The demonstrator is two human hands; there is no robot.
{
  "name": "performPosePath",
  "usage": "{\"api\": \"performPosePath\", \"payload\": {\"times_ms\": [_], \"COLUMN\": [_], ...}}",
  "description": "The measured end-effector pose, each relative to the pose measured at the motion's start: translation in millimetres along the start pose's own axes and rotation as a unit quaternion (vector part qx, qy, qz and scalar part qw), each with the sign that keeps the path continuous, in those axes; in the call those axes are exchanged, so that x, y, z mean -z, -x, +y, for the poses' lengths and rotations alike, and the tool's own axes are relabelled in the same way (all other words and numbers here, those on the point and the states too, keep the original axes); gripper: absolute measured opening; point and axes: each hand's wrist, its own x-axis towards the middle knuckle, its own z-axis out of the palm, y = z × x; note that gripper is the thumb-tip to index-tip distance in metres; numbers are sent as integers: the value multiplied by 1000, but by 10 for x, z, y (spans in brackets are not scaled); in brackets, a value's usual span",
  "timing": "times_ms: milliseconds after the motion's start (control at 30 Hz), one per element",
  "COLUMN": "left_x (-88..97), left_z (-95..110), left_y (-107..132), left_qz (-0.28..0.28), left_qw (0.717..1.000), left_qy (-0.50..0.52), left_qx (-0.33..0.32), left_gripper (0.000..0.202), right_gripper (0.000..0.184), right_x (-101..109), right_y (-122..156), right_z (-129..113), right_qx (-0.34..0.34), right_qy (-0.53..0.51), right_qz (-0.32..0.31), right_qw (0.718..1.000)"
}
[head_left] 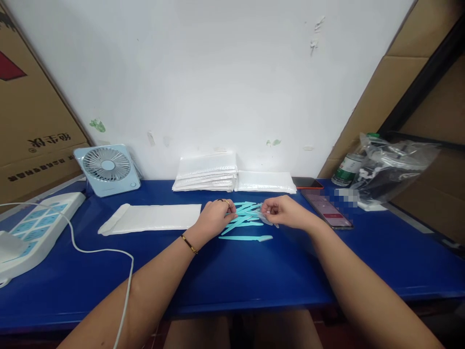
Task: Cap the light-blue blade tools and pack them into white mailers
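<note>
A loose heap of several thin turquoise blade-shaped sticks lies in the middle of the blue table. One stick lies apart, just in front of the heap. My left hand, with a ring and a gold bracelet, is closed with its fingertips on the heap's left edge. My right hand pinches a small clear plastic sleeve at the heap's right side.
A white padded envelope lies left of my hands. More envelopes are stacked by the wall. A small fan, a power strip with cable, two phones and a plastic bag ring the work spot.
</note>
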Motion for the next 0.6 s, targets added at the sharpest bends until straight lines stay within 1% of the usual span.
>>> {"api": "performPosePath", "payload": {"times_ms": [100, 167, 300, 367, 433, 533, 600], "left_x": [-24, -37, -39, -34, -32, -38, -45], "left_z": [33, 57, 80, 76, 68, 59, 60], "left_y": [-3, 3, 37, 52, 56, 46, 38], "left_qz": [-2, -8, -48, -58, -48, -44, -53], "left_qw": [1000, 1000, 997, 997, 998, 998, 996], "left_qy": [5, 20, 58, 44, -1, -52, -66], "left_qx": [-10, -21, -35, -35, -29, -16, -10], "left_gripper": [11, 12, 18, 24, 27, 23, 18], "right_gripper": [13, 12, 12, 14, 18, 17, 14], "right_x": [-63, -74, -8, 47, 93, 115, 93], "right_y": [-18, -9, 38, 55, 60, 43, 24], "right_z": [-23, -53, -99, -86, -51, 7, 31], "right_qx": [1, 9, 11, 0, -18, -34, -26], "right_qy": [-20, -30, -27, -8, 30, 108, 154], "right_qz": [-5, -21, -68, -89, -72, -17, -16], "right_qw": [1000, 999, 997, 996, 997, 993, 988]}}
